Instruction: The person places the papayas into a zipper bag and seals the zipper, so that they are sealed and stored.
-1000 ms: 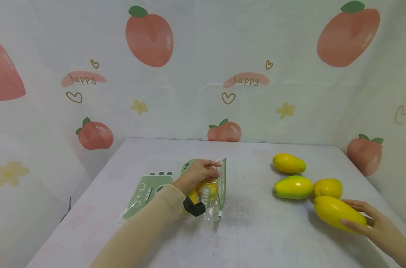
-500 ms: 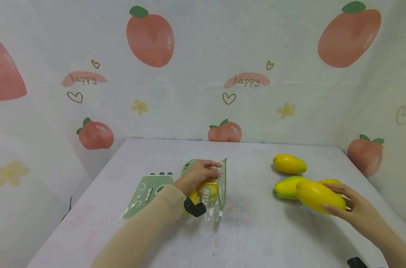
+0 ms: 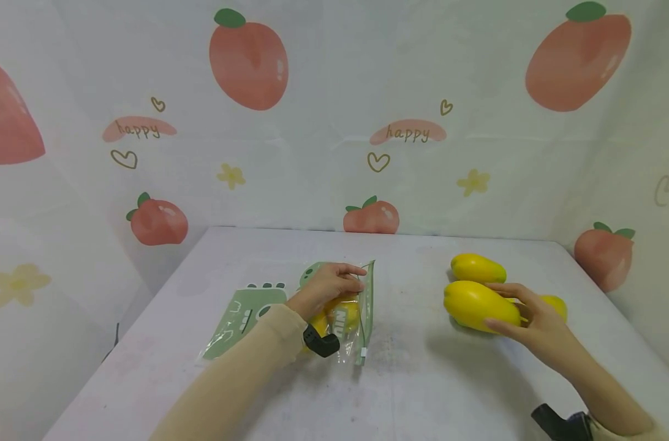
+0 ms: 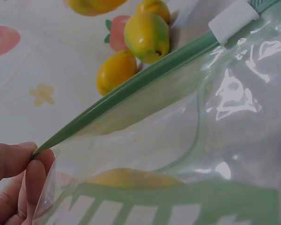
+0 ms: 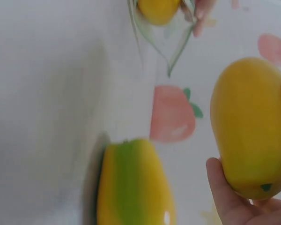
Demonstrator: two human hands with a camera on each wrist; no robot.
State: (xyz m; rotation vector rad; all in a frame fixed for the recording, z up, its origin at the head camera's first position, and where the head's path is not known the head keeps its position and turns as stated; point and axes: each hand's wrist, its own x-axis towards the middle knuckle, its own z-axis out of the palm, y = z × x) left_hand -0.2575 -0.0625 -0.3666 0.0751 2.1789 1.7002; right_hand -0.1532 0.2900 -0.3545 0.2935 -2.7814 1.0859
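A clear slider zip bag (image 3: 246,318) with a green printed cartoon lies on the table, its mouth towards the right. My left hand (image 3: 326,289) pinches the rim of that mouth between thumb and fingers; the left wrist view shows the rim parted, with the white slider (image 4: 234,21) at its other end. Inside the bag is yellow fruit (image 4: 136,179), partly covered by the print. My right hand (image 3: 533,321) grips a yellow papaya (image 3: 475,304) from its right end, held above the table. In the right wrist view, thumb and fingers wrap this papaya (image 5: 250,126).
Under the held papaya lies a green-streaked one (image 5: 133,185), nearly hidden in the head view. Another yellow papaya (image 3: 478,268) sits behind, and one more yellow fruit (image 3: 557,306) shows beyond my right hand. A patterned cloth (image 3: 290,171) hangs behind the table.
My right hand has lifted the papaya and carried it left, over the other fruit. My left hand stays at the bag's rim.
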